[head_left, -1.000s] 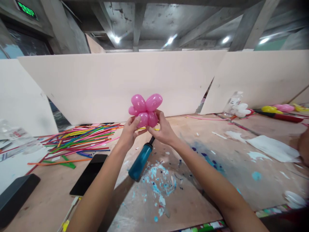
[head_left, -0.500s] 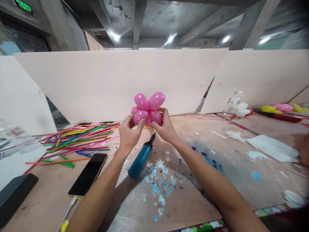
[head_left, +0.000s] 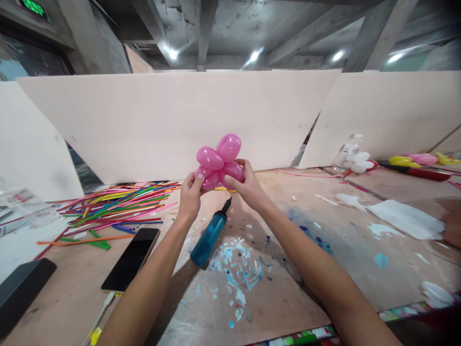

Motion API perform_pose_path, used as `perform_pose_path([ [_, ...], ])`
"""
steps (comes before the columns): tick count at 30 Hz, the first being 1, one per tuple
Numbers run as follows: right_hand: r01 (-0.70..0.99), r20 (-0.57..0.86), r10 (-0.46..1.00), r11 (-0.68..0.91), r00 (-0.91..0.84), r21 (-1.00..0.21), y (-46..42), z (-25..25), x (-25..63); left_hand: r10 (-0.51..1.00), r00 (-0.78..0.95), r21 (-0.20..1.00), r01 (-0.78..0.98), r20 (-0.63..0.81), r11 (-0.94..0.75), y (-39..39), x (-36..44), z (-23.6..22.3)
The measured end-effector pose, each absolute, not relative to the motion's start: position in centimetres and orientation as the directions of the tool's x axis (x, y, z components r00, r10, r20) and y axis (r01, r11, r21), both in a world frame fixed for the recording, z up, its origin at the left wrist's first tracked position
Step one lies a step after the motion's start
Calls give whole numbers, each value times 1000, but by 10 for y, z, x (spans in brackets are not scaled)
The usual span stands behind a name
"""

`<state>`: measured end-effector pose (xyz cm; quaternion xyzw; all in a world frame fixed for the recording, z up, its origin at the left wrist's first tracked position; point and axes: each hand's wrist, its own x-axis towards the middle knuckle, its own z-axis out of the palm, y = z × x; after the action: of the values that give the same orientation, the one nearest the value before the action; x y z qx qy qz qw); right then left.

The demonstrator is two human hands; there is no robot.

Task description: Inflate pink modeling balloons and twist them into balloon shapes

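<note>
A pink balloon flower (head_left: 210, 158), twisted into several rounded petals, is held up between both hands above the far part of the table. My left hand (head_left: 189, 196) pinches its lower left petal, thumb in front. My right hand (head_left: 248, 186) grips the lower right petal, with the thumb across the front and fingers behind. Below the hands lies a teal balloon pump (head_left: 209, 240), its black nozzle pointing toward the flower. Parts of the fingers are hidden behind the balloon.
Uninflated long balloons (head_left: 126, 206) are heaped at left, near a phone (head_left: 131, 259) on a cable and a black case (head_left: 25, 293). White panels (head_left: 162, 120) stand behind. At right are a plastic bottle (head_left: 348, 151), white balloons (head_left: 360, 162), tissue (head_left: 406, 218) and a blurred hand (head_left: 452, 223).
The balloon flower has turned in my hands, so its petals sit at a different angle. My left hand has shifted its hold on the lower left petal.
</note>
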<state>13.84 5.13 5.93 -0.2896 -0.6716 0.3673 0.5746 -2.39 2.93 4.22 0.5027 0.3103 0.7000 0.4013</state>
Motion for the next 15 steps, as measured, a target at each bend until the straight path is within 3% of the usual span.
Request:
perform_pose_path([
  [7, 160, 587, 801, 598, -117, -785, 53, 49, 131, 963, -118, 871, -410, 243, -270, 21, -18, 54],
  [10, 237, 599, 793, 605, -106, -760, 54, 45, 128, 978, -118, 896, -395, 170, -203, 21, -19, 56],
  [13, 161, 538, 821, 566, -190, -808, 54, 46, 129, 938, -211, 901, -285, 275, -328, 24, -21, 52],
  [15, 64, 487, 840, 514, -238, -855, 53, 49, 132, 854, -269, 875, -74, 445, -479, 24, -21, 49],
])
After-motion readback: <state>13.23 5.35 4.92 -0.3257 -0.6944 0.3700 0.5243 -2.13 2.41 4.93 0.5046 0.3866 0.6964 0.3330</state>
